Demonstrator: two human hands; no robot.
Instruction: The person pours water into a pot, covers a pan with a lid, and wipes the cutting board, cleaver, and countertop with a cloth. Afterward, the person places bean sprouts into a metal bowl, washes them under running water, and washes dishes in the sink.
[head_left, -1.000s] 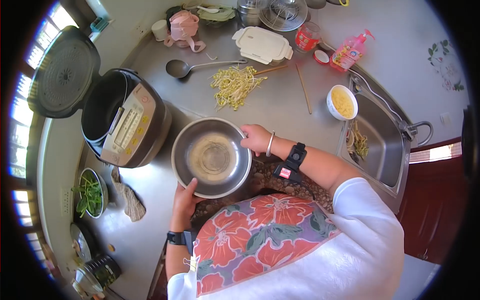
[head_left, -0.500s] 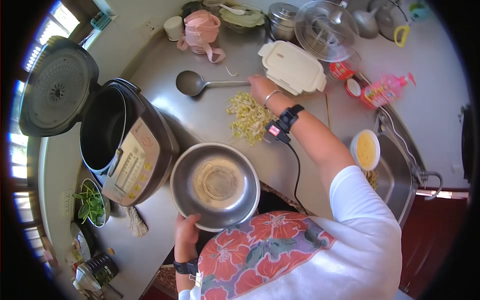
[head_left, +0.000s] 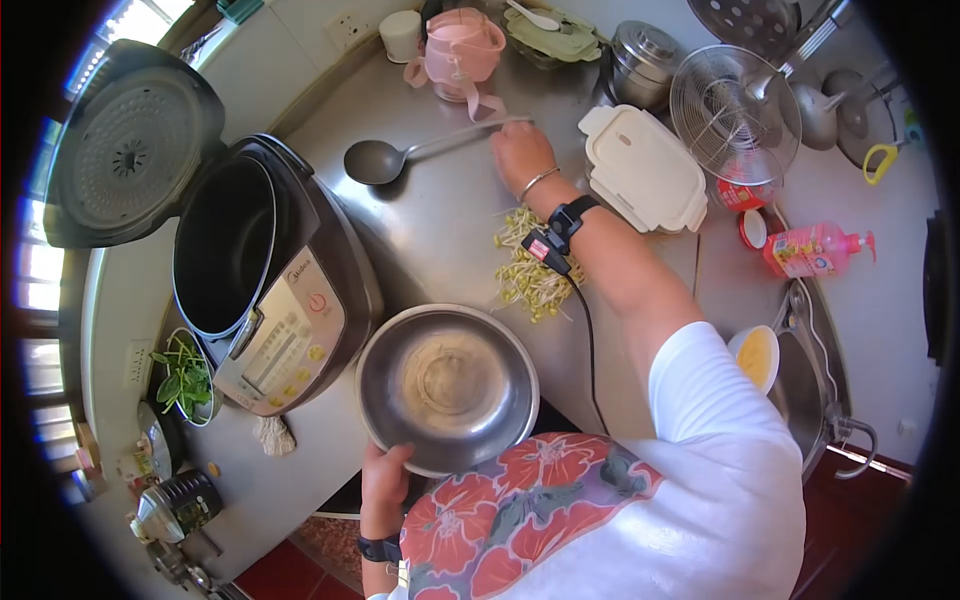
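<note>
Your left hand (head_left: pixel 386 478) is only partly visible: the thumb lies over the near-left rim of the steel bowl (head_left: pixel 450 385), and the fingers are hidden beneath the metal. The fingertips of your right hand (head_left: pixel 522 155) are turned away from view, and the end of the handle is hard to make out at the knuckles; whether that hand is closed on it cannot be told. Your right forearm covers part of the bean sprouts (head_left: pixel 535 270), and your white sleeve (head_left: pixel 700 385) hides part of the sink (head_left: pixel 800 390).

Relative to the 2 hands: the steel bowl, gripped at its rim by your left hand, opens upward just beyond and to the right of that grip. The ladle (head_left: pixel 375 162) has its handle reaching your right hand, with its round head to the left of the fingers. The rice cooker (head_left: pixel 290 320), lid raised, stands left of and beyond your left grip. The lidded container (head_left: pixel 645 170) lies to the right of your right hand, apart from it.
</note>
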